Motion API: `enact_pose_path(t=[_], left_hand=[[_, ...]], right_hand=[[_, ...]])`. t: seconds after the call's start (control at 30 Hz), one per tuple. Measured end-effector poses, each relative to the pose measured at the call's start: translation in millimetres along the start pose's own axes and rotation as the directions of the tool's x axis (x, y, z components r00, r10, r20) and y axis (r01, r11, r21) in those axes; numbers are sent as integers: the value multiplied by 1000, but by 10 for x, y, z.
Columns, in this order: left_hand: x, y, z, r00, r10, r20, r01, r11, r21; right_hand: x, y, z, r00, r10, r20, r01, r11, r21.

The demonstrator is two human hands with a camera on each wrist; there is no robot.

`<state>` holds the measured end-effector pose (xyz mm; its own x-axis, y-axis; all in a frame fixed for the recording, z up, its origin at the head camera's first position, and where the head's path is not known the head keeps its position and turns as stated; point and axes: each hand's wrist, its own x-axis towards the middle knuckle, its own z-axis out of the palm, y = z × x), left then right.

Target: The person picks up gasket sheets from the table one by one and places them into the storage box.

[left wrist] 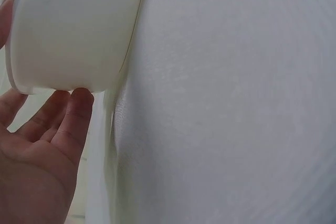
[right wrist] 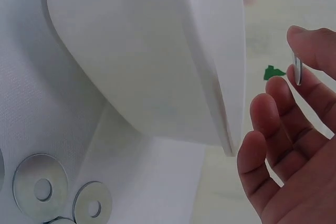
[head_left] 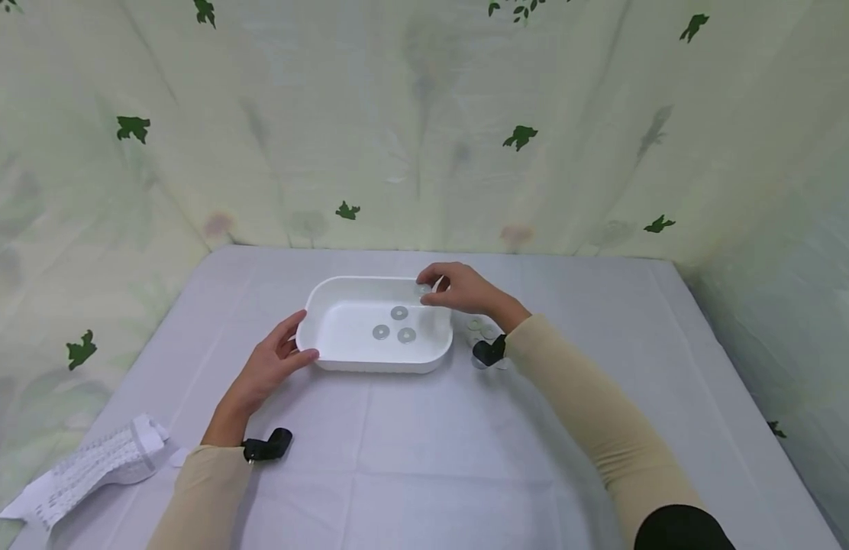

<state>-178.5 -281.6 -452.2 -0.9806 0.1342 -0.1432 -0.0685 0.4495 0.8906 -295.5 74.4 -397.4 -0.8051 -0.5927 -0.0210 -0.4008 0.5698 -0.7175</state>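
Note:
A white plastic tray (head_left: pixel 359 363) stands on the cloth-covered table, with three flat metal washers (head_left: pixel 380 332) lying on its floor. At its left end my left hand (head_left: pixel 273 367) holds the tray, thumb at the near corner and fingers along the side. The left wrist view shows those fingertips (left wrist: pixel 81 98) against the outer wall. Above the tray's far right corner, my right hand (head_left: pixel 462 289) pinches another washer (right wrist: pixel 298 71) between thumb and index finger, its other fingers loosely bent. Several more washers (right wrist: pixel 42 187) lie on the table right of the tray, partly hidden by the right wrist in the head view.
A crumpled white printed wrapper (head_left: pixel 98 470) lies at the table's front left. The white tablecloth (head_left: pixel 424 458) has fold creases. A pale curtain with green leaf shapes (head_left: pixel 521 137) hangs behind the table and along both sides.

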Motion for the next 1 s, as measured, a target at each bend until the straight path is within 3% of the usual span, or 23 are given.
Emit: enact_pose_path(t=[0.27,0.53,1.0], left_hand=[[-17,18,-16,1000,-24,-5,24,999,30],[19,23,6,1000,-2,9,2,1000,-20],[26,2,6,1000,-11,-8,11,1000,29]], right_hand=[[23,-36,7,1000,4,6,-4,1000,-4],[0,-33,-20,1000,23,-16,-23,1000,-13],[-63,-6,-35,996,78,-37,-79,997,-22]])
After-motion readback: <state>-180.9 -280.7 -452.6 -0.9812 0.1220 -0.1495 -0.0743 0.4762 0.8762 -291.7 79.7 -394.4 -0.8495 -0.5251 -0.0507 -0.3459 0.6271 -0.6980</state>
